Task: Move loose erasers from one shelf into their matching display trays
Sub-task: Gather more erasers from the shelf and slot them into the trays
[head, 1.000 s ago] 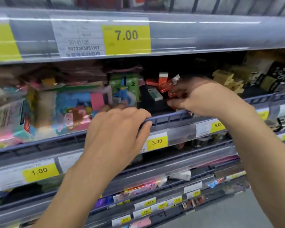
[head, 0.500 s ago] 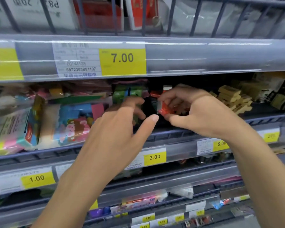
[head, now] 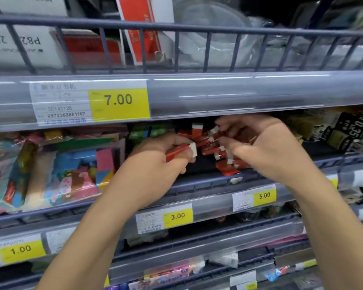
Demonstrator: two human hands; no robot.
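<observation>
Several red-sleeved white erasers [head: 224,152] lie in a loose heap in a dark tray [head: 199,166] on the middle shelf. My left hand [head: 155,162] grips one red and white eraser [head: 181,150] at the heap's left side. My right hand [head: 264,147] reaches into the heap from the right, its fingers curled among the erasers; the pieces under its palm are hidden. One red eraser [head: 228,170] lies at the tray's front, close to the shelf rail [head: 197,183].
Bagged colourful erasers [head: 57,170] fill the shelf's left part. Tan and black packs [head: 344,132] stand at the right. A price strip with a 7.00 tag [head: 118,103] overhangs the shelf. More railed shelves with yellow tags run below.
The view has tilted upward. My left hand has gone from open in front of the shelf to gripping a red eraser. My right hand has pushed deeper into the heap.
</observation>
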